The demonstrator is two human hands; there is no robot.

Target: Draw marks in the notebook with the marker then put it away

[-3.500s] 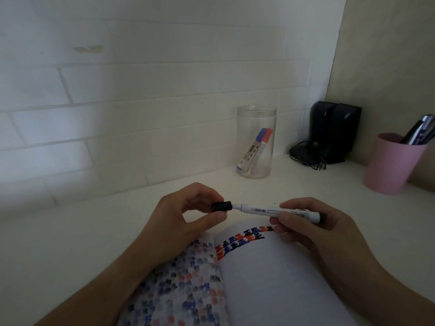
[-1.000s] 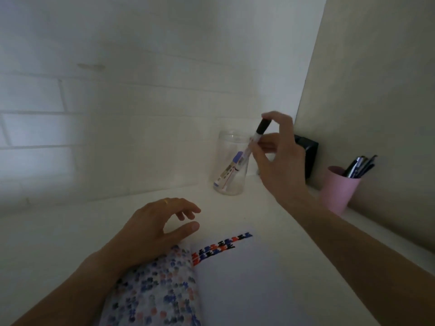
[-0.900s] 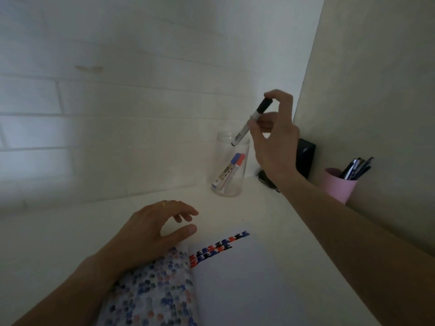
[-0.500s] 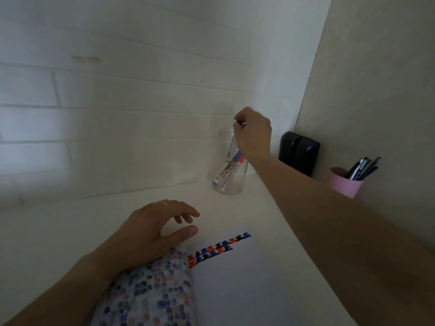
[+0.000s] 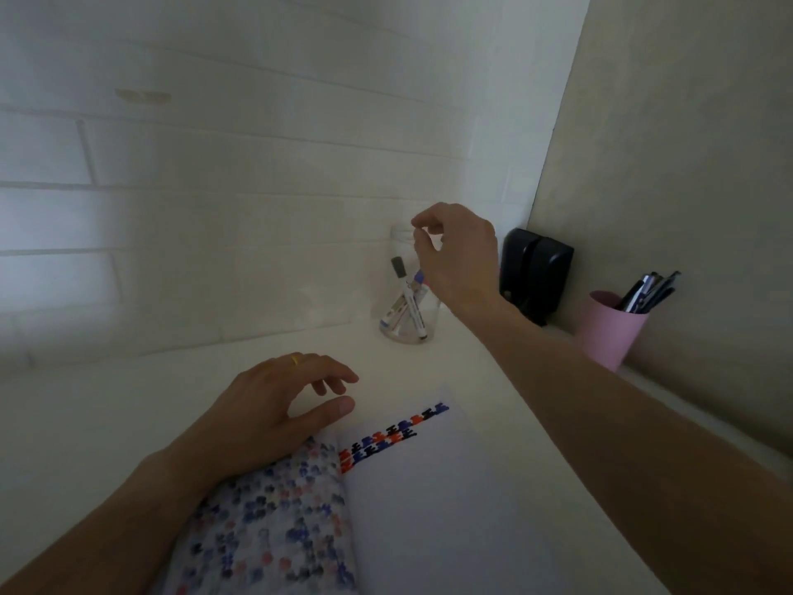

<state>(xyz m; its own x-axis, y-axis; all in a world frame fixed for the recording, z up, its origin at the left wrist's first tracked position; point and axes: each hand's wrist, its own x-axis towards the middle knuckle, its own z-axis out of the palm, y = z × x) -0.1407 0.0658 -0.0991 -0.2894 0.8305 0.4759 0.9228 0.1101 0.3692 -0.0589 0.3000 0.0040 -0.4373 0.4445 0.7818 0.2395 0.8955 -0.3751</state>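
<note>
The black-capped marker point(image 5: 407, 296) stands tilted inside the clear jar point(image 5: 392, 326), next to two other markers with blue and red caps. My right hand point(image 5: 457, 255) hovers just above the jar's mouth, fingers loosely apart and holding nothing. The open notebook point(image 5: 420, 500) lies near me, with rows of black, blue and red marks across the top of its right page and coloured blots on the left page. My left hand point(image 5: 274, 407) rests at the notebook's upper left corner, fingers spread and empty.
A black box-like device point(image 5: 536, 272) sits in the corner behind the jar. A pink cup point(image 5: 609, 332) with several pens stands against the right wall. A white brick wall runs along the back of the white desk point(image 5: 128, 401).
My right hand carried the capped marker from above the notebook to the jar, lowered it in and let go. The marker now stands in the jar. My left hand stayed beside the notebook.
</note>
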